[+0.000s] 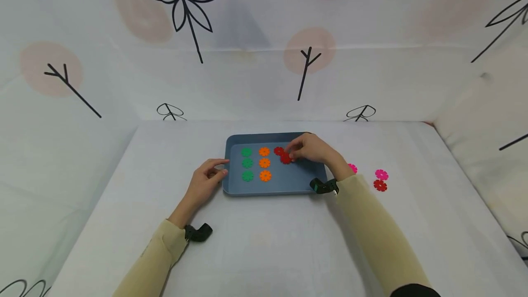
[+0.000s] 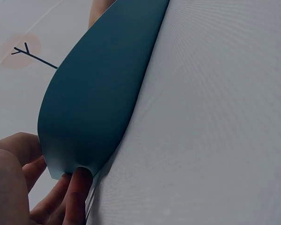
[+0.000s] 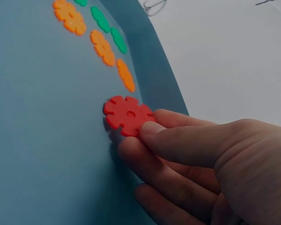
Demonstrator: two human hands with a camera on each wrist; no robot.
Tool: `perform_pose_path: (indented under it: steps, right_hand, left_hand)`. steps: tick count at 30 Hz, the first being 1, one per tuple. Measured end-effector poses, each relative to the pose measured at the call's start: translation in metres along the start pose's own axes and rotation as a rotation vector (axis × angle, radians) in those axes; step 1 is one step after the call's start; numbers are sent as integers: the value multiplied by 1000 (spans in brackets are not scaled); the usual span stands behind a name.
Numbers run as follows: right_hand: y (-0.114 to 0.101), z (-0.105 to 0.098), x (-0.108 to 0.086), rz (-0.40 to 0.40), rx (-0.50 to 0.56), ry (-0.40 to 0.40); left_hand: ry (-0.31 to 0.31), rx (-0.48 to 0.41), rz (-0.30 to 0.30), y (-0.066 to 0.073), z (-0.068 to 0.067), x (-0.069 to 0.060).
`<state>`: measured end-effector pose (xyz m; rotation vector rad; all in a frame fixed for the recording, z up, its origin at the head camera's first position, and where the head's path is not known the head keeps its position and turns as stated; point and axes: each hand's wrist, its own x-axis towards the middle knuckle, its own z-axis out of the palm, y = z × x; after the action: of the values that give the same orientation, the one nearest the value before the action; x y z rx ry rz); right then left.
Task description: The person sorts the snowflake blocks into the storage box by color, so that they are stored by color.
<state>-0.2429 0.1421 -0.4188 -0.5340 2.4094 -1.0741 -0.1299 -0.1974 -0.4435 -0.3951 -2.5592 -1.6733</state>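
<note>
In the head view a blue-grey tray (image 1: 294, 182) holds a column of green notched flower-shaped discs (image 1: 247, 163) and a column of orange ones (image 1: 265, 163). To their right, near the far wall, lies a red disc (image 1: 278, 151). My right hand (image 1: 313, 148) reaches over the tray's right half and pinches another red disc (image 3: 126, 112) between thumb and fingers, close against the first. At the tray's left end my left hand (image 1: 204, 178) holds the edge. Its fingers (image 2: 79, 187) touch the tray's outer wall in the left wrist view.
On the white table (image 1: 264, 242), right of the tray, lie a pink disc (image 1: 381, 174) and a red disc (image 1: 380, 185) side by side. Another pink disc (image 1: 353, 167) is partly hidden by my right forearm. White patterned cloth (image 1: 247, 81) rises behind the table.
</note>
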Motion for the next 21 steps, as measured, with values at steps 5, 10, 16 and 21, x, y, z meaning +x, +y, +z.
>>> perform_pose_path:
  steps: [5, 10, 16, 21]
  right_hand:
    - [0, 1, 0, 4, -21, 9]
    - [1, 3, 0, -1, -48, 24]
    - [1, 6, 1, -25, -80, 31]
    - [3, 7, 1, -43, -75, 33]
  left_hand:
    - [-1, -4, -3, 0, 0, 0]
    - [-2, -4, -8, 0, 0, 0]
    - [-3, -3, -12, 1, 0, 0]
    - [1, -4, -16, 0, 0, 0]
